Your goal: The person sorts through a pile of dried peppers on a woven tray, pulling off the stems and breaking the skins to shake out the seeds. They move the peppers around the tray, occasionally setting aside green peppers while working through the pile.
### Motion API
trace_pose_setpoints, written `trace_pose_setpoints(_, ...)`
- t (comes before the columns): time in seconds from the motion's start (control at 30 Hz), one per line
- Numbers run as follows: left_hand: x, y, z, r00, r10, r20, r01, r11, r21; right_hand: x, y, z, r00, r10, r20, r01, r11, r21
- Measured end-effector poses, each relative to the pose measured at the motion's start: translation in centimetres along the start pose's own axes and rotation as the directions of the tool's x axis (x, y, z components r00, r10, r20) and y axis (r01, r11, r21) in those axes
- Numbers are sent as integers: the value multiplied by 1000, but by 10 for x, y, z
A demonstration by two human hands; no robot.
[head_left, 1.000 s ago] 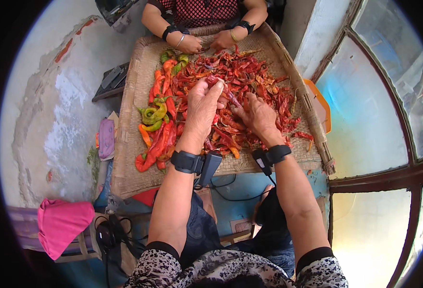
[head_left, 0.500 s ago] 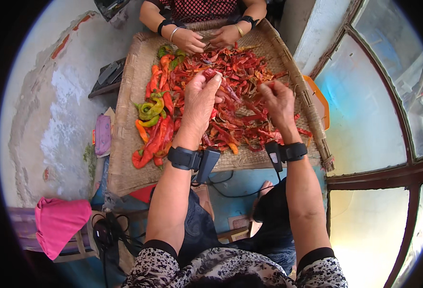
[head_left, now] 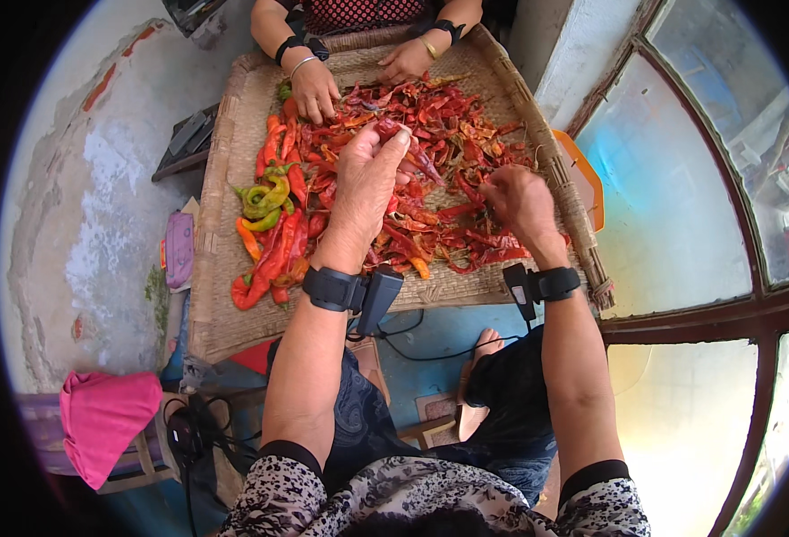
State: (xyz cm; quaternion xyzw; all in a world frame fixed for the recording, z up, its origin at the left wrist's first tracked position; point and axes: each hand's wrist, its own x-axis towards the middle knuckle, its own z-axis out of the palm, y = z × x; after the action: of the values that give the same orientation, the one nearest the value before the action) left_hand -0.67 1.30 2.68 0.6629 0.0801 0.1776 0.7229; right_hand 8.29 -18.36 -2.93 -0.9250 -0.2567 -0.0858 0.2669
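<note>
My left hand [head_left: 367, 179] is closed around a wrinkled dried red chili pepper [head_left: 424, 164], whose tip sticks out past the fingers above the pile. To its right, my right hand [head_left: 524, 206] is low over the right side of the heap with its fingers curled in; what they hold, if anything, is hidden. Beneath both hands, dried red chili peppers [head_left: 457, 125] spread over a shallow woven tray [head_left: 211, 268]. Smoother, plump red peppers [head_left: 273, 259] lie along the left side, with a curled green pepper [head_left: 267, 199] among them.
Across the tray, a co-worker's hand [head_left: 314, 89] reaches down to the peppers, while the other hand [head_left: 405, 61] rests near the far rim. An orange-edged container [head_left: 582, 174] stands beyond the right rim, by a framed window [head_left: 681, 197]. Pink cloth [head_left: 108, 421] hangs at lower left.
My right hand has moved down a little toward the peppers, while my left keeps its chili pepper. The co-worker's hands have separated, one reaching left onto the peppers. The view has shifted slightly.
</note>
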Motion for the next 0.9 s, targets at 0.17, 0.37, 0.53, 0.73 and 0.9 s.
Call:
trace_pose_setpoints(0.17, -1, -3, 1, 1000, -14, 2, 14, 1000, -21, 0, -6, 23, 974, 30, 226, 8, 986, -168)
trace_pose_setpoints(0.37, -1, 0, -6, 1000, 3, -16, -3, 1000, 6, 5, 18, 2, 997, -34, 65, 16, 965, 262)
trace_pose_setpoints(0.53, -5, 1, 0, 999, 35, -32, -35, 999, -21, -1, 29, -20, 958, 207, 201, -283, 542, 791)
trace_pose_setpoints(0.73, -3, -4, 2, 1000, 1, 18, -1, 1000, 1, 7, 49, -33, 951, 305, 50, -146, 303, 942)
trace_pose_setpoints(0.9, 4, -6, -2, 991, 111, 80, -110, 994, -8, 10, 59, -30, 745, 635, -205, 32, 273, 961)
